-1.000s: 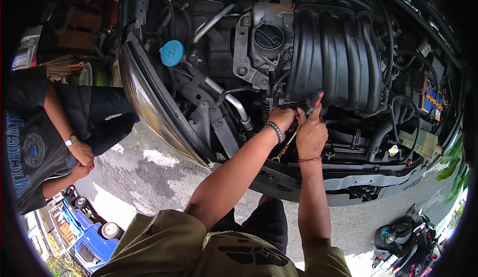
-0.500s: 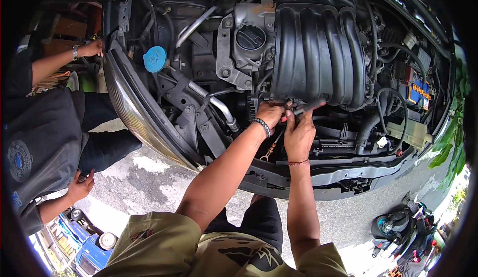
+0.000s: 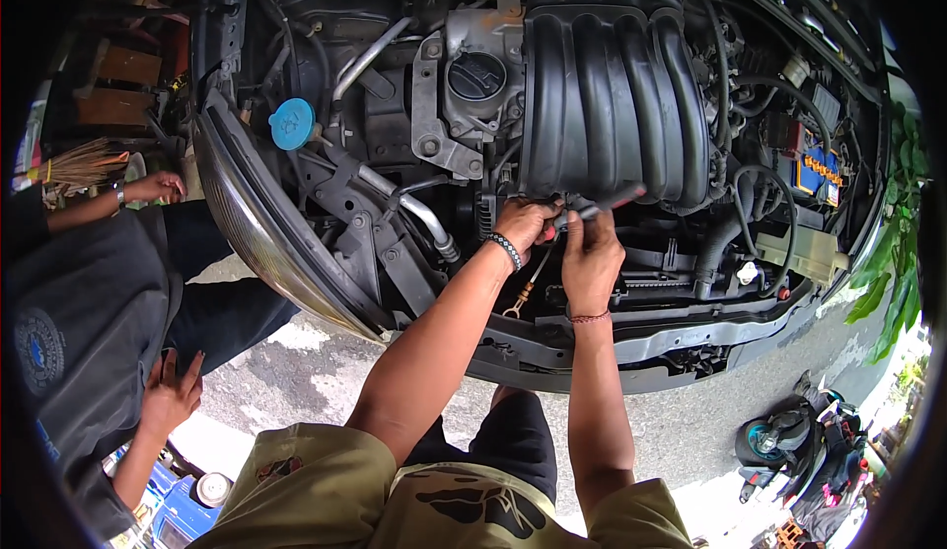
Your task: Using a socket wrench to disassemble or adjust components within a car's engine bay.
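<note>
My left hand [image 3: 526, 223], with a patterned bracelet at its wrist, reaches to the lower front edge of the black ribbed intake manifold [image 3: 612, 105]. Its fingers are closed near the inner end of a hand tool; what lies between them is hidden. Close by, my right hand [image 3: 592, 258] grips that tool [image 3: 617, 198], which has a grey and red handle pointing up to the right. The tool's kind cannot be made out. A small red part shows between the two hands. Below them hangs a dipstick [image 3: 515, 312] with an orange looped end.
An oil filler cap [image 3: 477, 75] and a blue reservoir cap [image 3: 292, 124] lie left of the manifold. At right are the battery [image 3: 819, 174] and a pale reservoir [image 3: 799, 253]. A co-worker [image 3: 89, 292] stands left beside the headlight [image 3: 261, 223].
The view has shifted slightly, moving the engine a little left in the picture. My hands stay at the manifold's lower edge. The co-worker's upper hand has come off the car's edge.
</note>
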Demonstrator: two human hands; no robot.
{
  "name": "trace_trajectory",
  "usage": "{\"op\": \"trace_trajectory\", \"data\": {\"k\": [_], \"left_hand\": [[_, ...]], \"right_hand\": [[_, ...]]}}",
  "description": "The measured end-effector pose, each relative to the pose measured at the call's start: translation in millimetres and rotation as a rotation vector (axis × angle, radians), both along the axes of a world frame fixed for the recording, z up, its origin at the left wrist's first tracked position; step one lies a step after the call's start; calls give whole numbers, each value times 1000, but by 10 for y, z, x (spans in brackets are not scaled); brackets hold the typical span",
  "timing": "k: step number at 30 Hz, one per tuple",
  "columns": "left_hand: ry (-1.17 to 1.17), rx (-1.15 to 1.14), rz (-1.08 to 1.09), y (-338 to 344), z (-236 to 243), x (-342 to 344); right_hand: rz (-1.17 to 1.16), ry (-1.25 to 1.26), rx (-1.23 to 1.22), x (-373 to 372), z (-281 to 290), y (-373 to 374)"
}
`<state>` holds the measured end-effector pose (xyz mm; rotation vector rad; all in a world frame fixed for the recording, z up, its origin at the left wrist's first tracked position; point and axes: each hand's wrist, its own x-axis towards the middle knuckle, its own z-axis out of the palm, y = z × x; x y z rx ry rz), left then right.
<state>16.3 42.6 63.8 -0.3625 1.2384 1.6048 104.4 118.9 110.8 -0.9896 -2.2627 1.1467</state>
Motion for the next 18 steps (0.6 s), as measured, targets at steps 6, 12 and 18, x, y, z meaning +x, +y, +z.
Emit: {"op": "trace_trajectory", "data": {"k": [6, 12, 18], "left_hand": [[-1, -85, -73, -10, 63, -50], [23, -28, 22, 51, 59, 38], [153, -230, -125, 23, 18, 48]], "right_hand": [[104, -44, 115, 15, 46, 29], [-142, 49, -357, 76, -16, 43], [-25, -3, -99, 46, 31, 51]]}}
